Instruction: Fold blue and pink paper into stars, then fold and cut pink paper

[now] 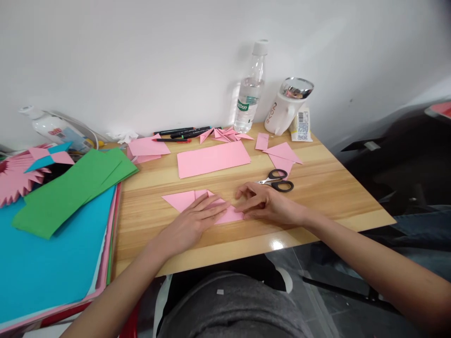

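A folded pink paper (178,201) with pointed ends lies on the wooden table near its front edge. My left hand (193,218) rests flat on its middle, fingers stretched out, hiding part of the folds. At the paper's right tip, my right hand (269,204) has its fingers curled, with thumb and forefinger closed on the corner. Just behind that hand lie black-handled scissors (278,180), blades partly hidden by it. Beyond the folded piece is a stack of pink paper strips (213,159).
Behind stand a water bottle (250,89) and a white mug (287,108), near pink folded pieces (225,134) and pens (176,131). Pink scraps (283,152) lie at right. Green sheets (77,188) lie over blue paper (52,267) at left. The table's edge (246,252) is close in front.
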